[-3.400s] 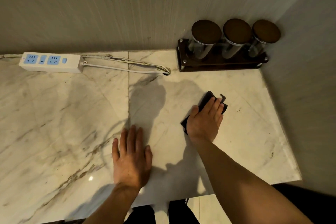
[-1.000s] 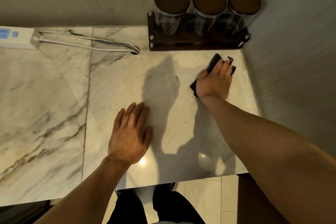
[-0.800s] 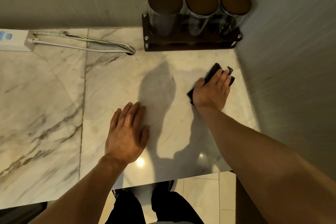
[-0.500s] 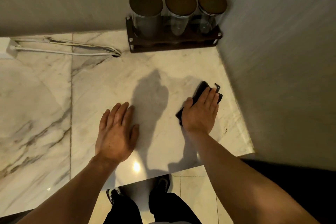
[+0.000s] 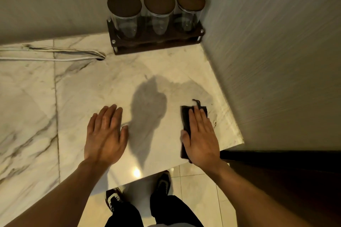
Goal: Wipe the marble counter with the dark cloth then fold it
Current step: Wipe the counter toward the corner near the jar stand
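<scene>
Worktop [image 5: 77,101]: veined white marble. On it: dark cloth [image 5: 185,118] near right edge, jar rack [image 5: 156,45] in back corner, white cables [image 5: 55,55] at left.

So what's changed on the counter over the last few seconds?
The right hand slid the cloth from near the jar rack back toward the counter's front edge, by the right wall, palm flat on it throughout. The left hand stayed flat on the marble. Jars and cable haven't moved.
</scene>
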{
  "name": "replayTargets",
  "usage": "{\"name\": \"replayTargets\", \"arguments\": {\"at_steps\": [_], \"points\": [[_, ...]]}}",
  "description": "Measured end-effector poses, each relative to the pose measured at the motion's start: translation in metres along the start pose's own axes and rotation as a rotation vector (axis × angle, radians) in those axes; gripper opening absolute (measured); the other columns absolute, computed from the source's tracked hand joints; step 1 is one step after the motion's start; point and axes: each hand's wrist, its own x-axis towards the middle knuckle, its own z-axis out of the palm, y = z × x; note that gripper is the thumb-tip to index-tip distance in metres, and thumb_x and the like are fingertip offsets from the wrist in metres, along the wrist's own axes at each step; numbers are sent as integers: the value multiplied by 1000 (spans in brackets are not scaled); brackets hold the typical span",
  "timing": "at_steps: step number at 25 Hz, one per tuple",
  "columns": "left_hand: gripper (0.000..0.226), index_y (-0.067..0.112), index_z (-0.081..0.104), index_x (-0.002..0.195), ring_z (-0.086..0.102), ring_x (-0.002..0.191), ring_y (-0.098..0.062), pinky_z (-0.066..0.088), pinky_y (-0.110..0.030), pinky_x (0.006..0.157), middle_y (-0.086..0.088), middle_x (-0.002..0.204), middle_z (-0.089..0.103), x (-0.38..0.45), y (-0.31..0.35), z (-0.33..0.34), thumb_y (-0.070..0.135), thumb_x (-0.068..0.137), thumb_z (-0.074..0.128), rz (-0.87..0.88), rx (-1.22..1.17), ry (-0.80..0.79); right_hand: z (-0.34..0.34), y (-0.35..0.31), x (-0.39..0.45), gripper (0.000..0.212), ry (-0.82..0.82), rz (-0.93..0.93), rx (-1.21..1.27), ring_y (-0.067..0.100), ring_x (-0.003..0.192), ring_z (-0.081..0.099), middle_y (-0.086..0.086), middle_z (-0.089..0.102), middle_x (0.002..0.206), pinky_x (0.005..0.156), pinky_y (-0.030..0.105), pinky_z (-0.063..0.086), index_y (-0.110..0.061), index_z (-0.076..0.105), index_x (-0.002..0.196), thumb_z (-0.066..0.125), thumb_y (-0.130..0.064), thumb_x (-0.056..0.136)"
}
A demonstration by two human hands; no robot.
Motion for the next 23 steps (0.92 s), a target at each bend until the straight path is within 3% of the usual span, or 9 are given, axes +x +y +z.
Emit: {"name": "replayTargets", "arguments": {"at_steps": [7, 11, 14, 18, 23], "points": [[58, 8, 43, 140, 31, 139, -32, 18, -48, 116, -15, 147, 41, 0, 1, 0, 37, 91, 35, -2, -25, 28, -26, 54, 14, 64, -254, -415, -172, 12, 145, -10, 0, -5, 159, 117, 35, 2, -19, 0, 150, 28, -40, 96], [58, 8, 43, 140, 31, 139, -32, 17, -47, 116, -14, 147, 42, 0, 2, 0, 36, 91, 35, 3, -29, 32, -35, 65, 37, 68, -290, -523, -235, 12, 145, -9, 0, -4, 160, 117, 33, 0, -19, 2, 151, 35, -36, 94], [57, 9, 43, 140, 32, 139, -31, 19, -47, 115, -14, 147, 43, 1, 3, -2, 36, 90, 36, -14, -24, 21, -39, 67, 66, 69, -292, -543, -282, 10, 144, -14, -2, -11, 158, 117, 30, -4, -22, -6, 149, 31, -39, 94], [57, 9, 43, 140, 32, 139, -30, 21, -48, 115, -13, 146, 43, 1, 3, -2, 36, 91, 35, -13, -1, 8, -47, 64, 112, 69, -258, -529, -292, 14, 145, -7, 0, -5, 157, 118, 33, 1, -16, 3, 150, 26, -41, 90], [59, 10, 40, 143, 31, 140, -30, 18, -46, 115, -13, 147, 42, 2, 1, 0, 39, 93, 33, -9, 25, -19, -48, 56, 167, 69, -176, -394, -281, 12, 145, -7, 2, -3, 160, 117, 30, -3, -14, 1, 151, 20, -43, 91]]}}
